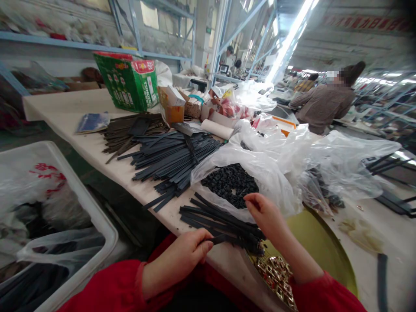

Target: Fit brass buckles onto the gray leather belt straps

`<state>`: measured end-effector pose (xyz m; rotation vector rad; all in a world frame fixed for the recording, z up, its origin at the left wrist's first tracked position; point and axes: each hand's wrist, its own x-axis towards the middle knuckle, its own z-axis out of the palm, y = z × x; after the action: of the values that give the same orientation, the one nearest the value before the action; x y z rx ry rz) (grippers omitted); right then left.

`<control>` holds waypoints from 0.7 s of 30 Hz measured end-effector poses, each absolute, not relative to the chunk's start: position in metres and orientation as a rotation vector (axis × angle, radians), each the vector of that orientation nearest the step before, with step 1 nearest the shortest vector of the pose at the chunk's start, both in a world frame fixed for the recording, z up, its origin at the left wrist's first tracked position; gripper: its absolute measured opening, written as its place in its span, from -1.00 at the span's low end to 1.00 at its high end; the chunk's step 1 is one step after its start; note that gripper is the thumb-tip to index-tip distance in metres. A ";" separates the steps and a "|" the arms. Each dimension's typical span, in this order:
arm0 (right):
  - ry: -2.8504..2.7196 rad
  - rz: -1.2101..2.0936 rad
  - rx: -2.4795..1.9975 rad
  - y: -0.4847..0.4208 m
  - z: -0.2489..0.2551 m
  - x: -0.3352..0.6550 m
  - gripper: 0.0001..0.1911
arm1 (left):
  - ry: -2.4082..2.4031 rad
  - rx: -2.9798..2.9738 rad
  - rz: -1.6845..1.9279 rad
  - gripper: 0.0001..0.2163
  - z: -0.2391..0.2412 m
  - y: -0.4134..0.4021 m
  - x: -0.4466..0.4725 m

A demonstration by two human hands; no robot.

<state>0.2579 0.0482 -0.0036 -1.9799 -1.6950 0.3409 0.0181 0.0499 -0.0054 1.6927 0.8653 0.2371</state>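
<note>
Left hand (188, 255) pinches a strip (223, 238) at the worktop's (370, 275) near edge, where a loosened grip could let it drop, the strip looking flat, narrow and dull black, while whether the right hand (268, 219), fingertips together at the plastic bag's (276, 173) opening, holds anything one cannot tell.

Your sleeves (110, 286) are plain red, and the near strips (211, 214) are black, as are the small pieces (224, 182) inside the milky white plastic bag (276, 169). To the right you have an olive-gold tray (315, 238) with gold metal parts (276, 275). Farther left, the larger strip bundle (172, 158) is bluish black, and the far strips (120, 134) are dark brown. Your tablecloth (74, 102) is cream, the far box (121, 82) green with red and white print, and the left bin (111, 232) white.
</note>
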 end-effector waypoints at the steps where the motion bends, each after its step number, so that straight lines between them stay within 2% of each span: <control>1: -1.806 0.214 -2.097 0.062 -0.006 0.268 -0.81 | 0.877 1.685 0.241 -0.81 -0.007 0.053 0.019; 5: -2.081 0.084 -2.284 0.099 -0.022 0.282 -0.81 | 0.876 1.637 0.221 -0.80 -0.016 0.057 0.022; 13: -1.978 0.069 -2.183 0.092 -0.018 0.278 -0.82 | 0.938 1.639 0.305 -0.83 -0.010 0.057 0.019; 15: -1.767 0.259 -2.020 0.077 -0.010 0.268 -0.80 | 0.938 1.614 0.368 -0.84 -0.005 0.058 0.020; 19: -1.099 0.940 -1.638 0.039 0.001 0.227 -0.66 | 0.904 1.559 0.509 -0.83 0.005 0.056 0.024; 21: -0.844 1.140 -1.514 0.021 0.001 0.204 -0.62 | 0.909 1.541 0.565 -0.82 0.007 0.054 0.025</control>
<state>0.2040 0.0213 0.0008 -1.5143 -0.8444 1.1396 0.0250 0.0545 0.0073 1.5409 0.9087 0.5647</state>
